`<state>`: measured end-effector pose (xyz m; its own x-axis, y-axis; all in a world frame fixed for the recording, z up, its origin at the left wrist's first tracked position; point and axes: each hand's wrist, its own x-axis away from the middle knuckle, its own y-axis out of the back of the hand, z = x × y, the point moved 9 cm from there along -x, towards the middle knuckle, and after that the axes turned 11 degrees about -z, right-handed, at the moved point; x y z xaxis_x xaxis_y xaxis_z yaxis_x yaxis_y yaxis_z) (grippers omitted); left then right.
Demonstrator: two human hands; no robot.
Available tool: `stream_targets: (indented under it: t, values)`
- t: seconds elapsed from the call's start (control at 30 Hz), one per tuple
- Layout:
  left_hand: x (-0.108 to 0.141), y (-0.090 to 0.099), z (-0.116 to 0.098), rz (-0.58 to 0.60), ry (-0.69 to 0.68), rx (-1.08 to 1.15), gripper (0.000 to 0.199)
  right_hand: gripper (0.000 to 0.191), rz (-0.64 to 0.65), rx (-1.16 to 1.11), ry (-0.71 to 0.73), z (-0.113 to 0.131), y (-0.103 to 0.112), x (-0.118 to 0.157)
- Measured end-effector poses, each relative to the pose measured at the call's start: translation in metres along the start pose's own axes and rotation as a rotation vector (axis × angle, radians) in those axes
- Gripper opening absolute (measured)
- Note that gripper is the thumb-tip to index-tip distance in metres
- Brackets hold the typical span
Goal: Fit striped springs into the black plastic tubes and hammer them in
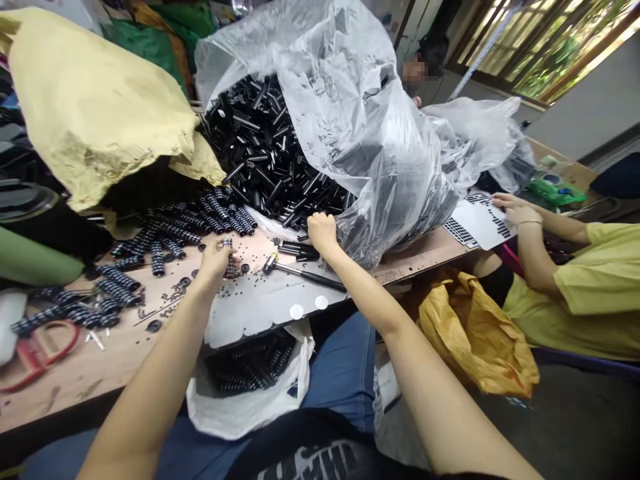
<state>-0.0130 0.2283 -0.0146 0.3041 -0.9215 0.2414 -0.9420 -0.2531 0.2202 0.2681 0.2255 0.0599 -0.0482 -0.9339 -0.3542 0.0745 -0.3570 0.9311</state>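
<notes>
My left hand [216,260] is closed around a dark ribbed piece [230,259] with light bands, held over the table [170,287]. Closed fingers show on my right hand [323,232], at the lower edge of a heap of black plastic parts [270,153]; what they hold is hidden. That heap spills from a large clear plastic bag [350,113]. Between the hands lie several black tubes [299,250] and a small hammer [305,272] with a black handle. More banded ribbed pieces [173,227] are piled left of my left hand.
A yellow sheet [100,113] drapes over the back left. Red-handled scissors [37,357] lie at far left. An open white sack [220,417] sits below the table edge, an orange sack [475,333] to the right. Another person's hands [517,208] touch white sheets [480,223] at right.
</notes>
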Motion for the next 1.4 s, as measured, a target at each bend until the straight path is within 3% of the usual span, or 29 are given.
stream_targets:
  t: [0.1, 0.2, 0.27, 0.37, 0.47, 0.6, 0.67, 0.73, 0.83, 0.9, 1.0, 1.1, 1.2, 1.27, 1.33, 1.4]
  values:
    - [0.048, -0.021, 0.004, 0.198, 0.203, 0.307, 0.019, 0.024, -0.15, -0.326, -0.052, 0.002, 0.019, 0.027]
    - [0.093, -0.056, 0.004, 0.367, 0.345, 0.428, 0.023, 0.016, -0.362, -0.852, -0.248, -0.004, 0.034, 0.068]
    - [0.115, -0.08, 0.004, 0.435, 0.42, 0.474, 0.024, 0.021, -0.434, -1.164, -0.387, -0.002, 0.027, 0.095]
    - [0.126, -0.1, -0.001, 0.414, 0.423, 0.577, 0.026, 0.029, -0.363, -1.409, -0.49, 0.01, 0.003, 0.128]
    - [0.115, -0.087, -0.005, 0.289, 0.25, 0.537, 0.031, 0.032, -0.173, -1.21, -0.335, 0.021, -0.012, 0.146]
    - [0.101, -0.046, -0.004, 0.105, -0.03, 0.232, 0.032, 0.027, 0.025, -0.512, 0.045, 0.022, -0.022, 0.144]
    - [0.103, -0.035, -0.001, 0.091, -0.058, 0.148, 0.033, 0.03, 0.07, -0.298, 0.091, 0.012, -0.028, 0.125]
    - [0.108, -0.035, 0.0, 0.131, -0.045, 0.129, 0.033, 0.031, 0.087, -0.217, 0.048, 0.001, -0.032, 0.099]
    - [0.118, -0.04, -0.006, 0.221, -0.027, 0.141, 0.035, 0.03, 0.07, -0.195, -0.027, -0.005, -0.029, 0.068]
    - [0.122, -0.042, -0.009, 0.258, -0.035, 0.125, 0.034, 0.032, 0.022, -0.248, -0.017, 0.003, -0.019, 0.065]
    - [0.123, -0.034, -0.017, 0.2, -0.17, 0.02, 0.031, 0.036, -0.076, -0.52, -0.093, 0.013, 0.004, 0.086]
    - [0.131, -0.029, -0.029, 0.136, -0.386, -0.053, 0.027, 0.046, -0.013, -0.729, -0.153, 0.026, 0.018, 0.117]
    - [0.144, -0.042, -0.024, 0.261, -0.377, -0.057, 0.025, 0.093, 0.035, -0.664, 0.162, 0.059, 0.042, 0.135]
    - [0.15, -0.052, -0.017, 0.348, -0.318, -0.048, 0.027, 0.109, 0.047, -0.589, 0.368, 0.077, 0.053, 0.142]
    - [0.153, -0.057, -0.013, 0.377, -0.256, 0.0, 0.028, 0.11, 0.055, -0.559, 0.429, 0.08, 0.053, 0.143]
    - [0.152, -0.059, -0.008, 0.39, -0.164, 0.127, 0.031, 0.112, 0.032, -0.568, 0.382, 0.072, 0.048, 0.141]
